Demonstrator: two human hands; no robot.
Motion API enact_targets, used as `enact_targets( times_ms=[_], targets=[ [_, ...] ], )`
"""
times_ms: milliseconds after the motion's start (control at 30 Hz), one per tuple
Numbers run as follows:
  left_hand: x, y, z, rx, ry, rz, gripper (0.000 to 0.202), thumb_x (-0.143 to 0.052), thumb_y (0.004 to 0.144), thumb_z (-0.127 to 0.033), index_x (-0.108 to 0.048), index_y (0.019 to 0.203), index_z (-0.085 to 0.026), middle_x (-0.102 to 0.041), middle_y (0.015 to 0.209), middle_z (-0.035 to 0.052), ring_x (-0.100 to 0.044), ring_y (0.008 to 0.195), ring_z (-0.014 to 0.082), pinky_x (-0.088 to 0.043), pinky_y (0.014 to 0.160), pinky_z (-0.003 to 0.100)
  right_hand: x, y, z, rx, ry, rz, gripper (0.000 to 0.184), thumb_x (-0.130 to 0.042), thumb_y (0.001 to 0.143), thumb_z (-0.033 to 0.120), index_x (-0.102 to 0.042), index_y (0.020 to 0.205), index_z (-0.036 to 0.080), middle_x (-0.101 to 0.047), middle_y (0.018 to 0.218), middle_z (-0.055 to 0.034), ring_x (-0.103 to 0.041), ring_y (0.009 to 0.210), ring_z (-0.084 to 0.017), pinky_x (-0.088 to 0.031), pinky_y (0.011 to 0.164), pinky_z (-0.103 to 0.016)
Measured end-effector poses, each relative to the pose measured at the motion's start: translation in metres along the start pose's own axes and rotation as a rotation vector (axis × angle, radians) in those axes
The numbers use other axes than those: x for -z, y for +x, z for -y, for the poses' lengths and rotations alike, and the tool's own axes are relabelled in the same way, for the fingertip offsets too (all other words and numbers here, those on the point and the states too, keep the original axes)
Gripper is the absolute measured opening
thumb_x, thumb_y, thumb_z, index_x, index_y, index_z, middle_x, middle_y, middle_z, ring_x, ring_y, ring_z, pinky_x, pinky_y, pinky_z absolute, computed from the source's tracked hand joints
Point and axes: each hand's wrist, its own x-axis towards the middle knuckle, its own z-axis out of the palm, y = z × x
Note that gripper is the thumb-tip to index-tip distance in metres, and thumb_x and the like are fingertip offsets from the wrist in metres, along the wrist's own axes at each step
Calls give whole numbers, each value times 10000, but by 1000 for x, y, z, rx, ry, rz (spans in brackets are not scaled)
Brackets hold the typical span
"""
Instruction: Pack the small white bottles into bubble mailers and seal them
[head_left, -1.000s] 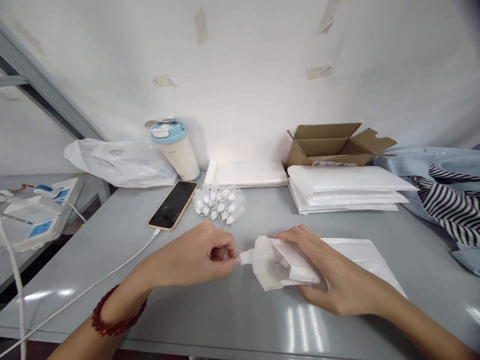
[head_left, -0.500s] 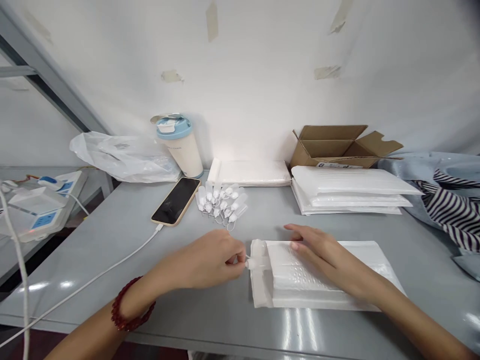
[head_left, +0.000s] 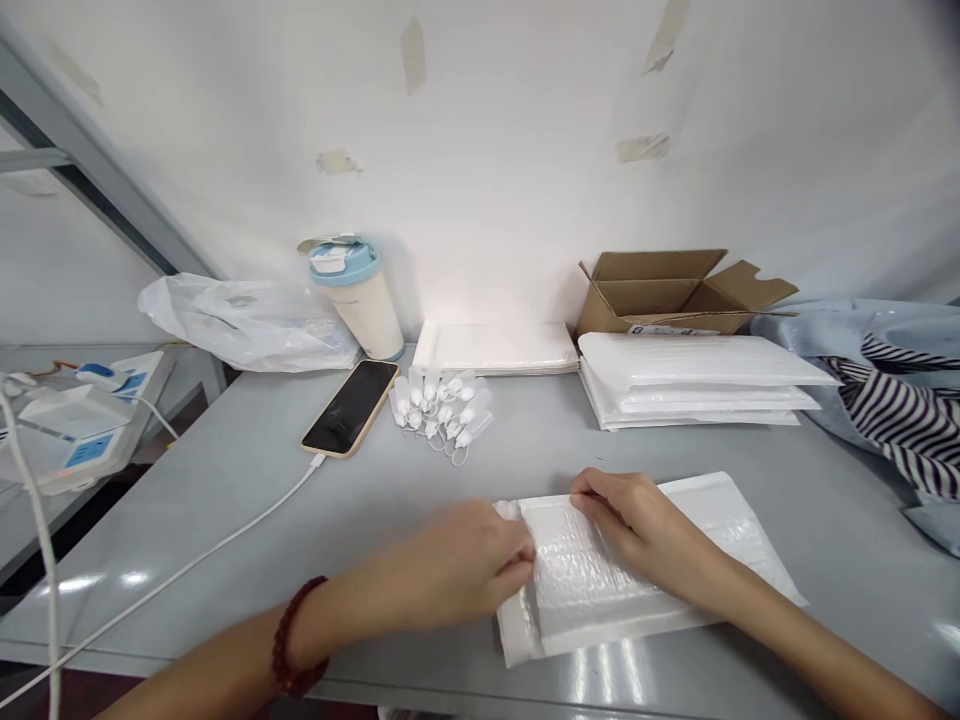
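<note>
My left hand (head_left: 469, 565) lies nearest me, fingers curled together and pressed down on the open left end of the white bubble mailer (head_left: 645, 570), pinching its edge flat against the grey table (head_left: 300, 560). A red bead bracelet (head_left: 296, 650) sits on that wrist at about seven o'clock from the hand. My right hand (head_left: 637, 520) rests at two o'clock from the left one, its fingertips closed on the mailer's upper edge. The mailer itself lies flat close to the table's near edge, stretching off toward three o'clock under my right forearm.

Farther out at eleven o'clock lies a phone (head_left: 350, 407), screen dark, with a white cable (head_left: 187, 572) running back toward eight o'clock. Just beside it at twelve is a cluster of small white bottles (head_left: 441, 408). Beyond, against the wall, stand a cup with a blue lid (head_left: 356, 300), a flat pack of mailers (head_left: 495, 347), a taller stack of mailers (head_left: 694, 385) at one o'clock, and an open cardboard box (head_left: 679, 292) behind it.
</note>
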Motion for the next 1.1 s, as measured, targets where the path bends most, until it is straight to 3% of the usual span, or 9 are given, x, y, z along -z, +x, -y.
enact_targets(
  times_ms=[100, 300, 433, 567, 633, 733, 833, 1000, 1100],
  targets=[
    [-8, 1, -4, -1, 61, -73, 213, -421, 832, -137, -441, 622, -169, -456, 577, -30, -336, 488, 88, -215, 470, 244, 2, 0, 3, -23, 27, -22, 278, -301, 929, 264, -453, 701, 216, -537, 596, 1, -485, 528, -152, -378, 525, -288],
    [10, 0, 6, 192, -218, -166, 239, -442, 845, -240, -521, 634, -160, -348, 479, -70, -306, 467, 67, -229, 461, 202, 15, -1, 0, -95, 83, -87, 270, -324, 924, 303, -449, 700, 220, -460, 552, 26, -418, 493, -136, -333, 486, -267],
    [-7, 7, 8, 215, -217, -250, 272, -431, 755, -130, -321, 509, -164, -229, 471, -70, -220, 460, 62, -167, 445, 221, 6, -1, 3, -100, 118, -95, 272, -333, 919, 286, -425, 671, 219, -454, 545, 32, -416, 488, -123, -324, 477, -253],
    [-30, 11, 4, 214, -267, -281, 283, -377, 705, -63, -192, 520, -171, -173, 513, -59, -181, 477, 64, -142, 443, 227, -3, -3, 8, -101, 126, -104, 266, -315, 923, 277, -408, 681, 219, -444, 534, 38, -408, 471, -119, -314, 462, -249],
    [-30, 11, 2, 154, -257, -331, 284, -384, 695, -49, -197, 517, -166, -209, 528, -57, -199, 490, 64, -149, 458, 230, -2, -4, 8, -100, 119, -119, 256, -315, 925, 279, -431, 707, 215, -462, 550, 34, -417, 478, -120, -325, 470, -251],
    [-19, 7, -2, 23, -228, -413, 232, -394, 732, -45, -352, 530, -152, -423, 641, -37, -340, 559, 69, -234, 512, 213, 2, -5, 6, -92, 97, -165, 244, -331, 925, 287, -472, 743, 207, -492, 572, 28, -430, 488, -121, -339, 481, -250],
    [-4, 1, -6, 46, -266, -335, 240, -367, 805, -85, -485, 609, -159, -480, 682, -24, -399, 605, 88, -283, 547, 212, 3, -5, 2, -103, 81, -210, 242, -344, 925, 295, -484, 749, 207, -484, 550, 36, -415, 467, -119, -327, 463, -247],
    [12, -7, -8, 274, -613, -47, 292, -325, 900, -252, -581, 780, -181, -360, 423, -78, -335, 397, 86, -300, 474, 217, 2, -4, 0, -125, 49, -287, 249, -347, 922, 315, -478, 737, 212, -472, 518, 40, -397, 443, -119, -312, 439, -245],
    [16, -9, -8, 332, -689, -73, 326, -365, 916, -372, -607, 1014, -177, -434, 418, -84, -377, 366, 81, -354, 490, 217, 4, -4, 0, -139, 28, -342, 238, -349, 918, 322, -489, 764, 207, -483, 508, 36, -403, 434, -125, -319, 430, -245]
  ],
)
